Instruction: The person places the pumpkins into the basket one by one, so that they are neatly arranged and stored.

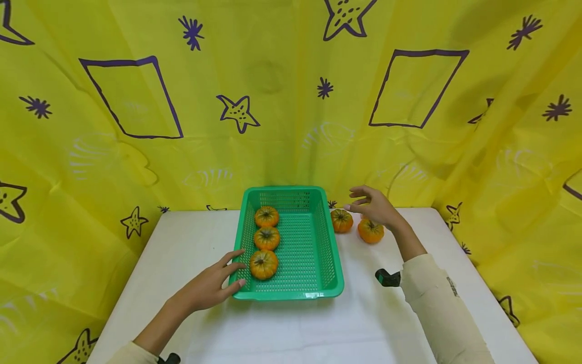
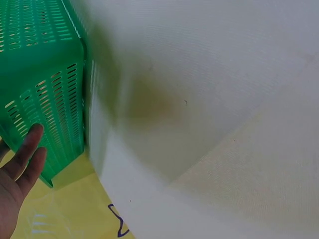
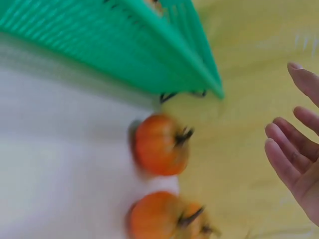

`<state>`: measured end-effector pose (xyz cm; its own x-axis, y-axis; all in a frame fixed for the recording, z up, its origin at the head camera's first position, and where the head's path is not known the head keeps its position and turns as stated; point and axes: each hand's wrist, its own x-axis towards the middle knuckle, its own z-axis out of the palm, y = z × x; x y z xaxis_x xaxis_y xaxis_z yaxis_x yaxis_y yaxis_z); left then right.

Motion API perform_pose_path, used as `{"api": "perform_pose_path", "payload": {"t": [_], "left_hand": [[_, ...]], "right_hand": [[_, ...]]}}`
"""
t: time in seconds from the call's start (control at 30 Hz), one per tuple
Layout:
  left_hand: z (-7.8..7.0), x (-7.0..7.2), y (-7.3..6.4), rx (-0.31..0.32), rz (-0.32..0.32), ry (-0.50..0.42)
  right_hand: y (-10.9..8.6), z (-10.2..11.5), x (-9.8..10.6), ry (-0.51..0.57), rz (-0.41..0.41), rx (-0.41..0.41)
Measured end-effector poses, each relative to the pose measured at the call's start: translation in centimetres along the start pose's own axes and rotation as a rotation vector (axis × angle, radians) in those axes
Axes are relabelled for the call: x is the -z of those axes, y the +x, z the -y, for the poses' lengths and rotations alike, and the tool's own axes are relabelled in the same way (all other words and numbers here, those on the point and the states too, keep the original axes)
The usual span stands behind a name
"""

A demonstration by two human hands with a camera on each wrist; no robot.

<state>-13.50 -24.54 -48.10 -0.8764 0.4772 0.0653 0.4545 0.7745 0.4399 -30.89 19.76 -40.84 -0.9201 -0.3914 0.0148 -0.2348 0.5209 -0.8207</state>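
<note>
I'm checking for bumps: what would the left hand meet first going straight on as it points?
Probably the left side of the green basket; the left hand is close beside it, though whether it touches is unclear.

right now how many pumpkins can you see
6. In the green basket, along its left: far pumpkin, middle pumpkin, near pumpkin. On the table to its right: inner pumpkin, outer pumpkin, and a partly hidden pumpkin behind the outer one.

2 cream sleeves; a small dark mark on the right; 2 black wrist attachments, 1 showing green.
</note>
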Motion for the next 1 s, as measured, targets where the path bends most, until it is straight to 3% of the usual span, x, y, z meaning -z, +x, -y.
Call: {"api": "perform_pose_path", "payload": {"t": [0.47,0.6,0.77,1.0], "left_hand": [[-0.2,0.0,0.0,0.015,0.001,-0.011],[-0.3,0.0,0.0,0.017,-0.002,-0.004],[-0.2,0.0,0.0,0.016,-0.002,0.005],[-0.3,0.1,0.1,0.017,-0.002,0.007]], "right_hand": [[-3.2,-7.3,0.2,-0.087,-0.166,-0.156],[-3.4,-8.4,-0.1,-0.130,-0.207,-0.250],[-3.2,-9.4,-0.7,-0.150,-0.205,-0.347],[-2.7,-10.8,-1.8,-0.171,-0.189,-0.374]]}}
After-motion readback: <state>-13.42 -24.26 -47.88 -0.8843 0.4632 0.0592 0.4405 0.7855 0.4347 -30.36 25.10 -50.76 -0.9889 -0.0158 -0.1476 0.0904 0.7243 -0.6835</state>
